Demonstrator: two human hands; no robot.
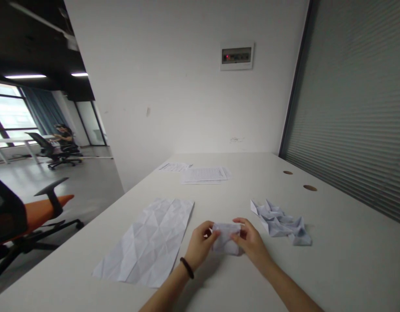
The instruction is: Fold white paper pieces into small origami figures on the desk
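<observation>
Both my hands meet over the white table (pixel 333 260) and pinch a small folded piece of white paper (pixel 226 238) between them. My left hand (pixel 200 245), with a black band on the wrist, grips the paper's left edge with closed fingers. My right hand (pixel 250 240) grips its right side, thumb on top. A flat, creased white sheet (pixel 149 240) lies just left of my hands. A crumpled, folded paper shape (pixel 281 222) rests to the right.
Printed sheets (pixel 203 174) lie at the table's far side near the wall. Two round cable holes (pixel 309 187) are at the right by the blinds. An orange-seated office chair (pixel 31 216) stands left of the table. A person sits far off at a desk (pixel 61 138).
</observation>
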